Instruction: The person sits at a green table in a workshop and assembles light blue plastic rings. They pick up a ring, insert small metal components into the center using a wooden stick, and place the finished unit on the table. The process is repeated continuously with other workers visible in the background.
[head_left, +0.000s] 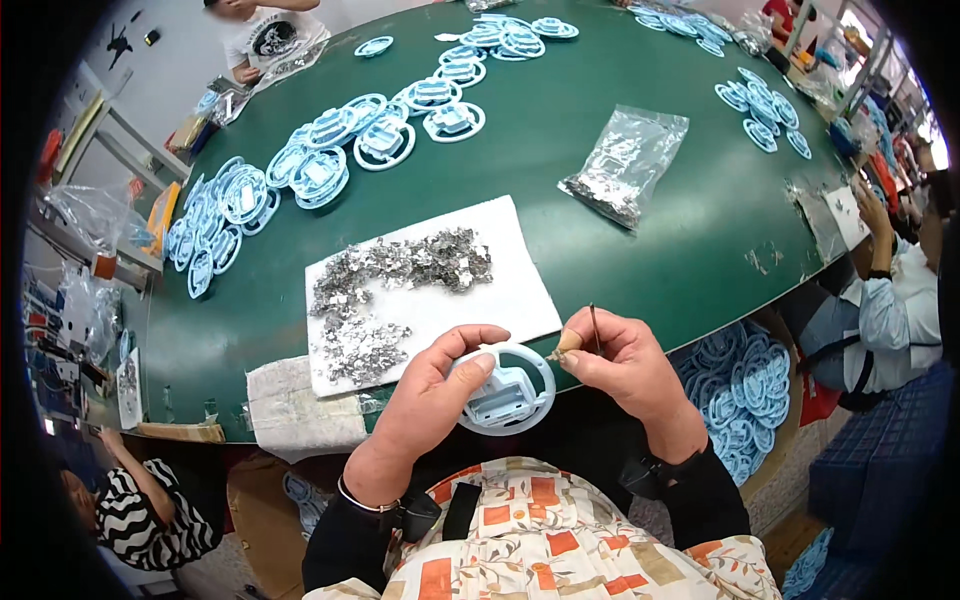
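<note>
Left hand (432, 385), fingers gripping a light-blue ring-shaped part (507, 393) at the surface's (690, 280) near edge, right hand (628, 370), fingers pinching a thin dark tool (594, 322), metal pieces (400, 265) farther left.

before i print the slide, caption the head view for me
Left hand holds a blue ring, right hand a thin stick, before a white board of metal pieces.

Light-blue ringed part (508, 393) — in the left hand (437, 385); thin dark rod (595, 324) — in the right hand (625, 365).
</note>
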